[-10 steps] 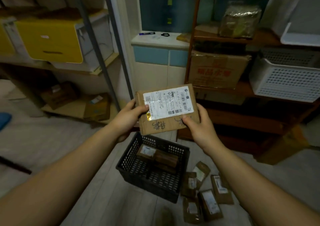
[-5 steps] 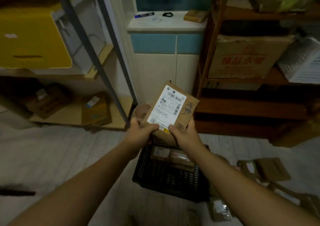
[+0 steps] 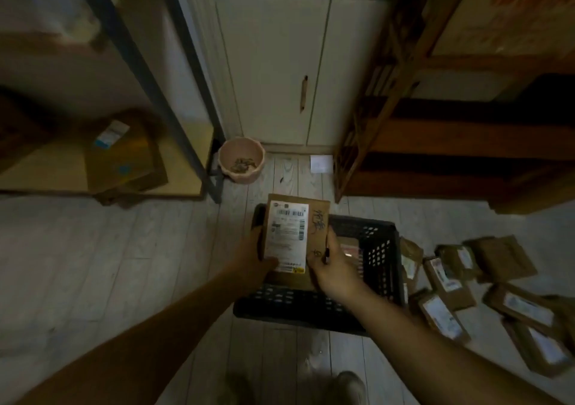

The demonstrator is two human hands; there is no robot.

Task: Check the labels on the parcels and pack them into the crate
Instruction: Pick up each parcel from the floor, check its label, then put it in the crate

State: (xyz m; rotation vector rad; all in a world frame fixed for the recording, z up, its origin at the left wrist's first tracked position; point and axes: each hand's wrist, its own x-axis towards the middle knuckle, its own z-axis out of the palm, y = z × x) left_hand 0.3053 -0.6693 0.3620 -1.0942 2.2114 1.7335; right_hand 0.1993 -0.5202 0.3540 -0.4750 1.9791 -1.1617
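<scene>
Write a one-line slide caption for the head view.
Left hand and right hand hold a labelled parcel over the black crate.

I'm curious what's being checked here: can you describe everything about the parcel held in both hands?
The parcel is a flat, brown cardboard packet bearing a white label with barcodes and dark handwriting beside it. It is held label-up above the black crate. The left hand grips its left edge, thumb on the label; the right hand grips its lower right edge.
</scene>
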